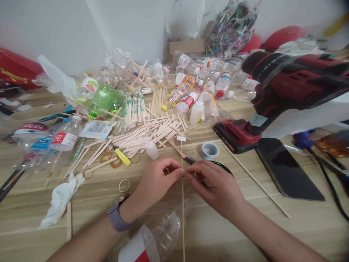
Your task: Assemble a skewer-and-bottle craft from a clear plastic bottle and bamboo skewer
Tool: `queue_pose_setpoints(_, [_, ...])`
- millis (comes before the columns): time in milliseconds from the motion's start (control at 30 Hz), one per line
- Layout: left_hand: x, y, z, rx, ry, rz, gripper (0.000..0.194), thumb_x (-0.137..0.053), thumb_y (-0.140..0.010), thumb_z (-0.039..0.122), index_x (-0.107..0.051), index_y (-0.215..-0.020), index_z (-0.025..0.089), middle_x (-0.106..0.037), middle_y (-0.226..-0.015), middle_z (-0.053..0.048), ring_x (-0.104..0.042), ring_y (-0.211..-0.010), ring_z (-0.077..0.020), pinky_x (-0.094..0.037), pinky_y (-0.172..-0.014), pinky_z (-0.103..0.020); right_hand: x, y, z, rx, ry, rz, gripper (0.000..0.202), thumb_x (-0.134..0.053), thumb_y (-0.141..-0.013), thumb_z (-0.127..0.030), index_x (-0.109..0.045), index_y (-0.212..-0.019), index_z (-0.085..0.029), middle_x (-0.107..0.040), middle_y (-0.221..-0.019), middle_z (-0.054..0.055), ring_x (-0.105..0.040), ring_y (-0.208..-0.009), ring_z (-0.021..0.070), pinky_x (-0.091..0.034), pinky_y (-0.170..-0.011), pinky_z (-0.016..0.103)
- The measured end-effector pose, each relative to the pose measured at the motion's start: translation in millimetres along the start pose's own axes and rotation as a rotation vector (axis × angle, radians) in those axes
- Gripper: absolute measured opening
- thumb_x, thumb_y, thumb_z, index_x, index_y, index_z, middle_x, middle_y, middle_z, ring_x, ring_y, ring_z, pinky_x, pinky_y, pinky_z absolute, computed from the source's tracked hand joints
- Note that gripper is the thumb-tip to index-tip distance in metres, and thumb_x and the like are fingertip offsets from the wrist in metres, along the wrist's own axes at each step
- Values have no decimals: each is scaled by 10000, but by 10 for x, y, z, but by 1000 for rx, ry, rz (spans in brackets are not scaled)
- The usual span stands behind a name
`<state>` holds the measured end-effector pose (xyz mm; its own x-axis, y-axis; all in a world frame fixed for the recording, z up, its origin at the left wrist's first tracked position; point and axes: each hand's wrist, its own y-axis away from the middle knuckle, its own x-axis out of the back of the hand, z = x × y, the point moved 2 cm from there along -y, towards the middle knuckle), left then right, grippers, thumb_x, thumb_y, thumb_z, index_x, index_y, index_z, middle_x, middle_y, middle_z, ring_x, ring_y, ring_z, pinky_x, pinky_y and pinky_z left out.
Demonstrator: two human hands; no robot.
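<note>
A thin bamboo stick [183,214] runs upright through the middle of the view, with a small white piece [181,138] at its far end. My left hand [160,178] pinches the stick between thumb and fingers. Just right of the stick, the fingertips of my right hand [215,182] are pressed together; what is between them is too small to make out. Under the right hand lie black-handled scissors [222,167], partly hidden. A cut clear plastic bottle [166,233] with a red and white label lies below the hands, close to the stick.
Beyond my hands are a roll of tape [209,150], a small white bottle [151,150] and heaped craft sticks [147,134]. Plastic bottles [188,100] crowd the back. At right are a red power drill [294,80], a phone [289,169] and a loose stick [256,182].
</note>
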<state>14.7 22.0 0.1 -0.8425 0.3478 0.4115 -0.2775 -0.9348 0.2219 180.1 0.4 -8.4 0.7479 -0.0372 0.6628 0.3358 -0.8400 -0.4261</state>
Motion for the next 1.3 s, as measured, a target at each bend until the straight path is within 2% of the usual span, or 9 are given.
queue_pose_setpoints(133, [-7, -15, -41, 34, 83, -21, 162, -618, -801, 319, -661, -759, 169, -668, -730, -5, -593, -712, -155, -444, -665, -260, -50, 32, 22, 37, 72, 1, 124, -541, -870, -159, -666, -868, -159, -606, -692, 25, -553, -544, 125, -433, -519, 232])
queue_pose_setpoints(467, [-34, -30, -68, 102, 200, -50, 192, -634, -765, 341, -618, -686, 166, -596, -662, 22, -528, -660, -134, -401, -648, -254, -90, 49, 31, -32, 64, -39, 137, -557, -882, -204, -682, -836, -171, -611, -693, 23, -536, -535, 119, -403, -509, 226])
queue_pose_setpoints(733, [-51, -24, -60, 176, 267, -56, 219, -653, -740, 367, -613, -672, 162, -586, -652, 28, -511, -643, -129, -385, -640, -253, -97, 60, -12, -10, 103, 3, 133, -530, -894, -207, -636, -824, -170, -617, -726, 35, -531, -515, 115, -416, -497, 232])
queue_pose_setpoints(1000, [-72, -22, -86, 184, 280, -81, 223, -642, -746, 370, -599, -670, 165, -557, -633, 38, -477, -625, -118, -358, -613, -242, -108, 61, -11, -16, 93, 7, 156, -513, -891, -174, -647, -812, -169, -620, -718, 38, -549, -543, 127, -419, -509, 236])
queue_pose_setpoints(1300, [-35, -31, -61, 118, 189, -109, 216, -605, -780, 375, -607, -699, 175, -585, -659, 33, -508, -637, -126, -388, -626, -246, -75, 35, 42, -70, 60, -10, 166, -508, -899, -189, -626, -782, -182, -581, -673, 12, -558, -575, 136, -424, -556, 250])
